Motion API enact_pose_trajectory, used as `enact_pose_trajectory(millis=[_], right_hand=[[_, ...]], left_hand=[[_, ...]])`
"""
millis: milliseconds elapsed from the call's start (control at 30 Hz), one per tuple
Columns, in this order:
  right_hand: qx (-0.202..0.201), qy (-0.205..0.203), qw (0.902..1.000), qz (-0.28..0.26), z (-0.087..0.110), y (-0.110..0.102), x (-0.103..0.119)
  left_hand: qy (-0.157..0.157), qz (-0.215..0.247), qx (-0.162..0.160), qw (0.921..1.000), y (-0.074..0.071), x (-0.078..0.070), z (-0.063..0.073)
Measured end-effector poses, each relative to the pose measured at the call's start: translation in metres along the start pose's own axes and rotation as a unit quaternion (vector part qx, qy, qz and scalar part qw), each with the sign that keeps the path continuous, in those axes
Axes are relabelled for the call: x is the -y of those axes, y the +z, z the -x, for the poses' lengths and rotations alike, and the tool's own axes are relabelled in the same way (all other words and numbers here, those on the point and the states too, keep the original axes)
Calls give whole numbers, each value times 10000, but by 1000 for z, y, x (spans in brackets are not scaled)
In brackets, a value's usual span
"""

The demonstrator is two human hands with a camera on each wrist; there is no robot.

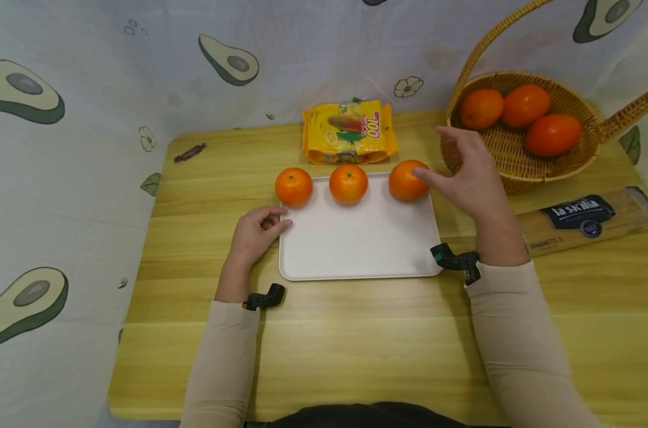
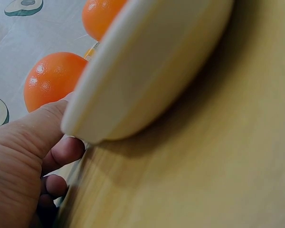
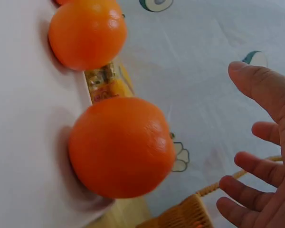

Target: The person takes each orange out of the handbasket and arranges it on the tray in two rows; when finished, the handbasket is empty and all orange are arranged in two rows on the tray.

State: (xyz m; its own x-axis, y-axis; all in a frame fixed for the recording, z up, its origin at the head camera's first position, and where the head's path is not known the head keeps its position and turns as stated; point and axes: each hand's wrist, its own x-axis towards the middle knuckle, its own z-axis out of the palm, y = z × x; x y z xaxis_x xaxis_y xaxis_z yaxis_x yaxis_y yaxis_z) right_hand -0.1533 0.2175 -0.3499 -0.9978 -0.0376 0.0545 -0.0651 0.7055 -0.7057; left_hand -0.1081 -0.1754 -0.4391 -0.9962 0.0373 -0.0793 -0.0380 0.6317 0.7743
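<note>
Pale cloth (image 1: pixel 110 184) printed with avocados fills the left and top of the frame, behind a wood-grained table (image 1: pixel 351 339). Mid-frame lies a white tray (image 1: pixel 356 238), smooth, thin-rimmed and round-cornered, probably light and stiff enough to slide if nudged. Along its upper edge sit the left orange (image 1: pixel 294 187), the middle orange (image 1: pixel 348 184) and the right orange (image 1: pixel 408 180) — glossy, nearly round, likely firm, fairly weighty and apt to roll. Fingers and thumb round the widest part should give the surest hold. Left of centre, the left hand (image 1: pixel 254 235) pinches the tray's left edge, thumb over the rim, other fingers curled. Right of centre, the right hand (image 1: pixel 474 175) is spread beside the right orange — near, but apart from it. Upper right stands a coarse wicker basket (image 1: pixel 497 148) of more oranges; a crinkly, shiny yellow packet (image 1: pixel 348 134) lies above the tray.
</note>
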Motion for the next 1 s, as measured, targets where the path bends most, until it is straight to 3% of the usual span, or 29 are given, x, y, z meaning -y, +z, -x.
enact_pose_trajectory(millis=[200, 500, 800, 1000], right_hand=[[-197, -167, 9972, 702, -6, -41, -18], [230, 67, 9845, 1735, -21, -96, -65], [746, 397, 9671, 2399, -43, -119, -104], [780, 288, 9530, 2912, -53, -124, -125]], left_hand=[[-13, 26, -14, 10000, 0, 0, 1], [-87, 27, -11, 10000, -1, 2, 0], [-51, 97, -7, 9999, -2, 3, 0], [-82, 78, 53, 9999, -1, 3, -1]])
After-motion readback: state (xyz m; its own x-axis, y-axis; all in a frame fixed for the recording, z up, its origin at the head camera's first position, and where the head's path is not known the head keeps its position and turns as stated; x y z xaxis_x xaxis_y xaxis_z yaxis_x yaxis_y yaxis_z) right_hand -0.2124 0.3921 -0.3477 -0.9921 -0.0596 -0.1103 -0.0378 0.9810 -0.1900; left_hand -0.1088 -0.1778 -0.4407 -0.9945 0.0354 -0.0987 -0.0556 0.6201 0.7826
